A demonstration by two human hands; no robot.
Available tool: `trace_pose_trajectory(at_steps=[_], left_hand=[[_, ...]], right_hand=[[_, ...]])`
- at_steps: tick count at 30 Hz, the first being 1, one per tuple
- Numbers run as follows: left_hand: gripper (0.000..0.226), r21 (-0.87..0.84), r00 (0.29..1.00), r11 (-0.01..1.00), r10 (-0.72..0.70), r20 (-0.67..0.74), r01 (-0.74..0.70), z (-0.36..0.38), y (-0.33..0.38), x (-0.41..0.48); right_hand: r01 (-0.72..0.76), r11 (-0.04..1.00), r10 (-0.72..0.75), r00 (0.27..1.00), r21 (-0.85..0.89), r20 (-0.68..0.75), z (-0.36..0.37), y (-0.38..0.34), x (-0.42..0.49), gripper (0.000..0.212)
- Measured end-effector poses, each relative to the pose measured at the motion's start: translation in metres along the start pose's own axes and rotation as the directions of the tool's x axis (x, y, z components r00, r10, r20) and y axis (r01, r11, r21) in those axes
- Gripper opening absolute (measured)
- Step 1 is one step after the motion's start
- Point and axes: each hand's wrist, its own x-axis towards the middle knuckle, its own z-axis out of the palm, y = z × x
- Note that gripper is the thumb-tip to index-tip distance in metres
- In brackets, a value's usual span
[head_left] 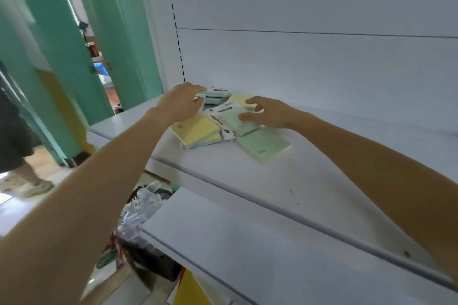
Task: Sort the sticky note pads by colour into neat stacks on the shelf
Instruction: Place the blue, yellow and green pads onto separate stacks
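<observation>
I see both hands over a loose jumble of sticky note pads near the back of the white shelf (285, 181). The left hand (181, 104) curls over the blue pads (218, 96) at the rear, fingers bent around their near edge; whether it truly grips them I cannot tell. The right hand (267, 111) is half open, fingertips pressing flat on the upper green pad (241, 122), holding nothing.

My worry is the overlap. That green pad lies partly on another green pad (264, 147) and beside the yellow pad (197, 131), so dragging it could skew the ones beneath. The wrapped pads look slippery, and a flat-fingered push may slide rather than lift. Pulling the blue pads out could also disturb the pale yellow pad (241, 99) lying just beside them.
</observation>
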Motion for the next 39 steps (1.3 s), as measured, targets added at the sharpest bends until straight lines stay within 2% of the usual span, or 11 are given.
trace_pose_trajectory(at_steps=[7,10,14,17,22,25,28,34,39], left_hand=[[0.042,-0.058,0.996,0.998,-0.003,0.087,0.008,0.024,-0.031,0.069],[0.045,-0.064,0.994,0.998,0.003,0.112,0.004,0.032,-0.034,0.096],[0.057,0.023,0.969,0.999,-0.031,0.247,0.027,0.039,-0.038,0.127],[0.059,-0.009,0.948,0.999,0.035,0.316,-0.033,0.045,-0.038,0.143],[0.044,-0.252,0.957,0.964,0.147,0.249,-0.083,0.046,-0.034,0.152],[0.043,-0.476,0.962,0.878,0.173,0.211,-0.053,0.04,-0.03,0.155],[0.041,-0.687,0.953,0.727,0.203,0.224,0.007,0.032,-0.024,0.152],[0.038,-0.85,0.969,0.52,0.158,0.19,0.081,0.022,-0.015,0.141],[0.043,-0.886,0.963,0.458,0.201,0.182,0.072,0.021,0.002,0.138]], right_hand=[[-0.166,0.985,0.163,0.985,0.041,0.06,0.0,-0.012,0.03,0.08],[-0.217,0.976,0.214,0.975,0.029,0.066,-0.001,-0.016,0.033,0.08],[-0.3,0.94,0.29,0.954,0.162,0.081,-0.002,-0.015,0.03,0.073],[-0.328,0.929,0.337,0.941,0.174,-0.027,-0.002,-0.012,0.026,0.063],[-0.33,0.908,0.395,0.881,0.257,-0.262,-0.002,-0.008,0.015,0.037],[-0.367,0.853,0.481,0.83,0.372,-0.284,-0.003,-0.009,0.008,0.034],[-0.361,0.809,0.506,0.829,0.464,-0.238,-0.006,-0.011,-0.001,0.043],[-0.384,0.791,0.54,0.804,0.476,-0.248,-0.002,-0.015,-0.012,0.055],[-0.321,0.757,0.589,0.713,0.57,-0.381,0.0,-0.013,-0.025,0.041]])
